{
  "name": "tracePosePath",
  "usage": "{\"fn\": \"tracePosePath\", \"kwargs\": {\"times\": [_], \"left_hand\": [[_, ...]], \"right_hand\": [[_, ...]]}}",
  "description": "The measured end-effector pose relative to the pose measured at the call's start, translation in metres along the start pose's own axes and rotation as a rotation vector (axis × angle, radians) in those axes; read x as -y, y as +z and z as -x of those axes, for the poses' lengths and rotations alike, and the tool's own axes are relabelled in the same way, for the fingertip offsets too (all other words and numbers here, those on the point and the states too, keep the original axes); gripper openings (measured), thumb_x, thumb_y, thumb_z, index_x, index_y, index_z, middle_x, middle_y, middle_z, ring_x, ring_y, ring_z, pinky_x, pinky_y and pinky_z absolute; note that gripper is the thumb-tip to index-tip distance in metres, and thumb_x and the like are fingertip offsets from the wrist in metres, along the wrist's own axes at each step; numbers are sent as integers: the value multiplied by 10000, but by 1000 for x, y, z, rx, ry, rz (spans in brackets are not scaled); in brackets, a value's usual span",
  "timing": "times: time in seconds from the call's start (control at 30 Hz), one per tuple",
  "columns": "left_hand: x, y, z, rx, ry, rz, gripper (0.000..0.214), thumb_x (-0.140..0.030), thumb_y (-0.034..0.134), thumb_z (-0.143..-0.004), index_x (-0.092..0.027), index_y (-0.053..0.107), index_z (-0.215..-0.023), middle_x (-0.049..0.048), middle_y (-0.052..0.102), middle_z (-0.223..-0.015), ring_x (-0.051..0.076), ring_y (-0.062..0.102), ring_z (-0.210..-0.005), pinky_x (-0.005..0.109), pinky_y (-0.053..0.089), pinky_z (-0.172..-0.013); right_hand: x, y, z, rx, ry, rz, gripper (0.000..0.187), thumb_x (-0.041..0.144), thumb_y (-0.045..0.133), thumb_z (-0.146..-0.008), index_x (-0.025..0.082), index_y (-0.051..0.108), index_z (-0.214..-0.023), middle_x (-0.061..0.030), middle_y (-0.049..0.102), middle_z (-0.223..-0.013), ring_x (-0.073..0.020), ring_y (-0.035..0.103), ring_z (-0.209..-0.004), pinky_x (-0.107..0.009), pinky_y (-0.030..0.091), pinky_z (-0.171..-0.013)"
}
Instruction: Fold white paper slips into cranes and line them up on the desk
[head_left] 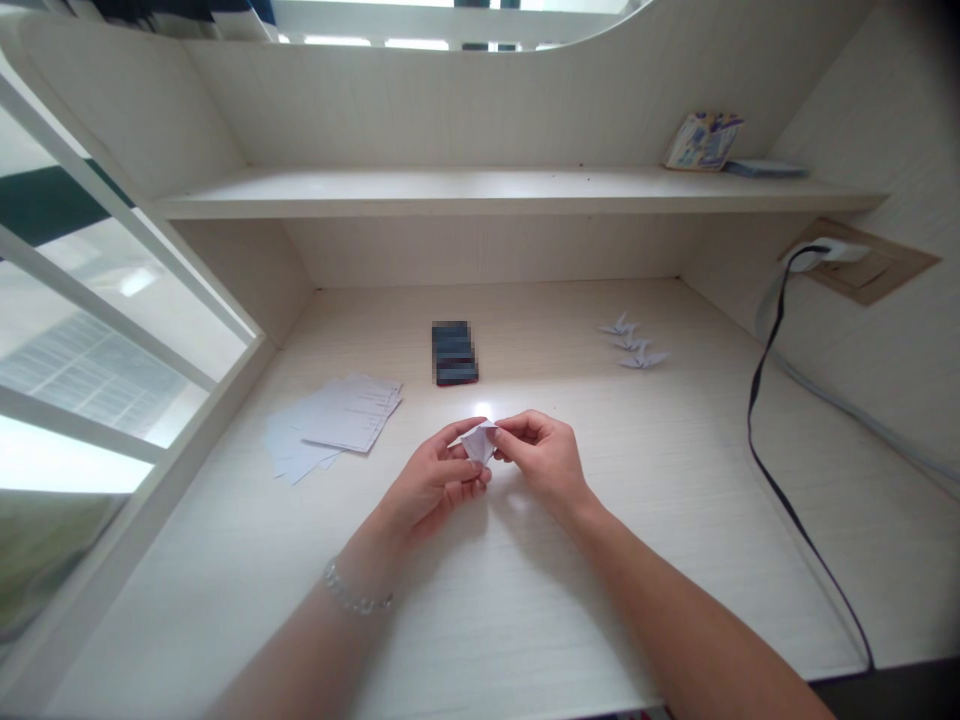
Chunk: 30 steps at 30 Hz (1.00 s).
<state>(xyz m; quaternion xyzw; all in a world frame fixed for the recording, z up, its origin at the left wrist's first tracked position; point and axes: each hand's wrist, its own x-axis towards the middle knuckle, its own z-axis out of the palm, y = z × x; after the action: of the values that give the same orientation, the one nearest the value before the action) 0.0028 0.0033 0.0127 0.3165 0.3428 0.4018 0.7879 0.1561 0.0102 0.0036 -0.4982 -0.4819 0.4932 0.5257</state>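
Observation:
A small piece of folded white paper [478, 443] is held between both hands over the middle of the desk. My left hand [437, 473] grips it from the left, thumb in front and fingers behind. At its upper right corner, my right hand [541, 452] pinches the paper between thumb and forefinger. Three folded paper cranes [637, 358] stand in a close group at the back right. To the left lies a loose, fanned stack of white paper sheets [352, 415], some with printed lines.
Behind my hands lies a dark phone-like object [453, 353], blurred out. A black cable [752, 400] runs from the wall socket [870, 262] down the desk's right side. Above the back, a shelf [450, 190] carries a colourful small packet [703, 141] and a flat bluish item [765, 169].

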Motion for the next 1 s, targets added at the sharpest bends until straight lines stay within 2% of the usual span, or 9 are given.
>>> {"fn": "tracePosePath", "kwargs": {"times": [0.7, 1.0], "left_hand": [[0, -4, 1, 14, 17, -92, 579, -63, 659, -682, -219, 526, -1224, 65, 582, -978, 124, 592, -744, 299, 450, -757], [-1, -6, 1, 17, 9, -91, 591, -17, 636, -645, -221, 546, -1193, 57, 586, -964, 121, 589, -721, 286, 450, -721]], "right_hand": [[-1, -2, 0, 16, -8, 0, 171, 310, 683, -693, 149, 673, -747, -47, 671, -677, -159, 622, -610, -279, 507, -582], [-2, -1, 0, 25, -27, 9, 140, 277, 687, -688, 145, 675, -733, -37, 666, -644, -154, 622, -591, -266, 503, -567]]}}
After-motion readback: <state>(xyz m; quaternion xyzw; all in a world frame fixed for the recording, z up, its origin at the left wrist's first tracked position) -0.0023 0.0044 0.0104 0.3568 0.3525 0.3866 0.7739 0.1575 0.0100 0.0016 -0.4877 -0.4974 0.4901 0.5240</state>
